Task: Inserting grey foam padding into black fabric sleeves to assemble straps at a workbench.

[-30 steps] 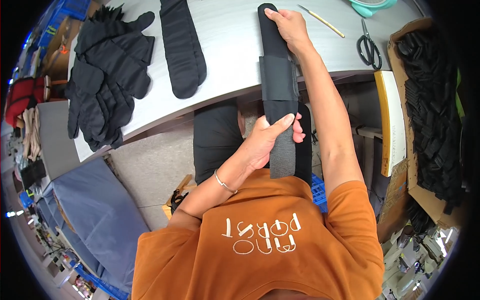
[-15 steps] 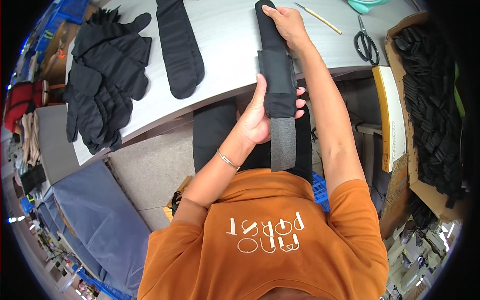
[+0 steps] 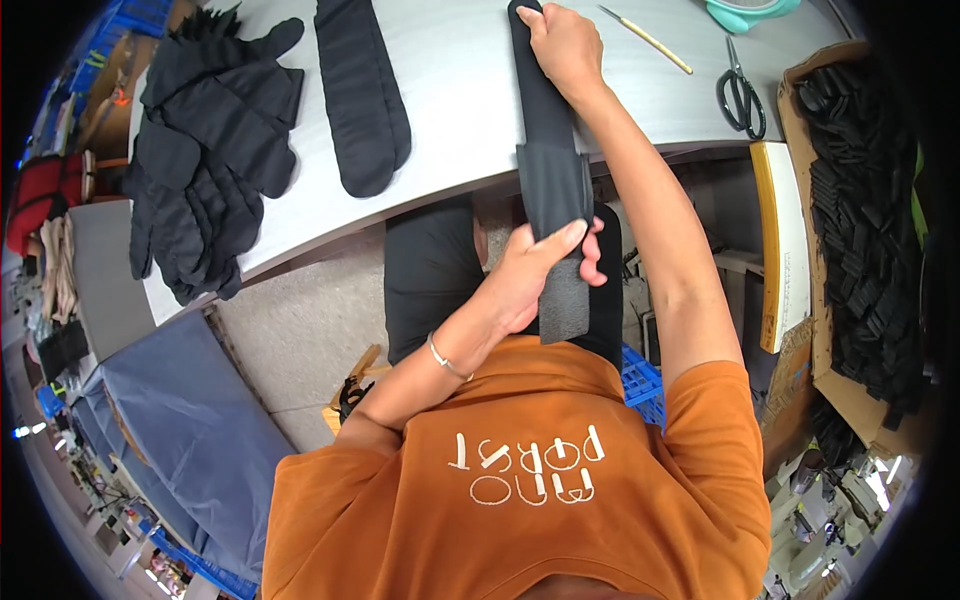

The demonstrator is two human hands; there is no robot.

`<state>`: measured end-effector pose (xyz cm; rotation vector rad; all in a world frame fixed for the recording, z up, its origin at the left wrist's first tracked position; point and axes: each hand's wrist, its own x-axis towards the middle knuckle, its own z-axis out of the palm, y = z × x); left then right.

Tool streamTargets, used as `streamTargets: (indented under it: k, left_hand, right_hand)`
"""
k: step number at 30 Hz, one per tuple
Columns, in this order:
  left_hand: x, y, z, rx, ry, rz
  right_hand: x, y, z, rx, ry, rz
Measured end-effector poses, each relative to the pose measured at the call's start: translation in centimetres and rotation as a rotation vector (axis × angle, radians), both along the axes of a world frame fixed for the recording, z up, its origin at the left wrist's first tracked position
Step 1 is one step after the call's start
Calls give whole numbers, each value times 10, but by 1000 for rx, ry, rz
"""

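Running from above the white table (image 3: 460, 110) down toward the lap, a long black strip (image 3: 545, 105) spans the space between two hands in the head view. Its far part is narrow and smooth, with a matte, even surface, nearly straight sides and a rounded tip. Just past the table's edge, a wider black panel (image 3: 553, 185) lies over the strip; whether it wraps all the way round cannot be told. The panel's upper edge is squared and juts out slightly on the left, its face has a faint sheen, and it narrows toward the lower hand. Below that hand a dark grey tail (image 3: 565, 312) shows, rough and fuzzy-looking, cut nearly straight across at its end, in front of the black trousers (image 3: 430, 270).

The right hand (image 3: 567, 48) pinches the strip by its rounded tip over the table, most of its fingers bent out of sight. The left hand (image 3: 522, 280) clasps the lower part, thumb laid across the front and fingers curled behind, their tips showing at the right side.

On the table, left of the strip, lie long round-ended black pieces (image 3: 365, 110) and a heaped black pile (image 3: 215, 150); to its right are a thin light-handled tool (image 3: 650, 42) and black-handled scissors (image 3: 741, 100).
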<state>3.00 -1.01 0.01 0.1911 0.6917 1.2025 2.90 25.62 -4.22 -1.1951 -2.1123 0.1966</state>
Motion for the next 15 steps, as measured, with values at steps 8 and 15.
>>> streamTargets:
  k: [8, 15]
  left_hand:
    - [-14, 13, -8, -30, -419, 13]
    - [-12, 37, -25, -22, -300, -25]
  right_hand:
    - [5, 11, 10, -388, 125, 91]
    - [-6, -11, 16, -42, -4, 39]
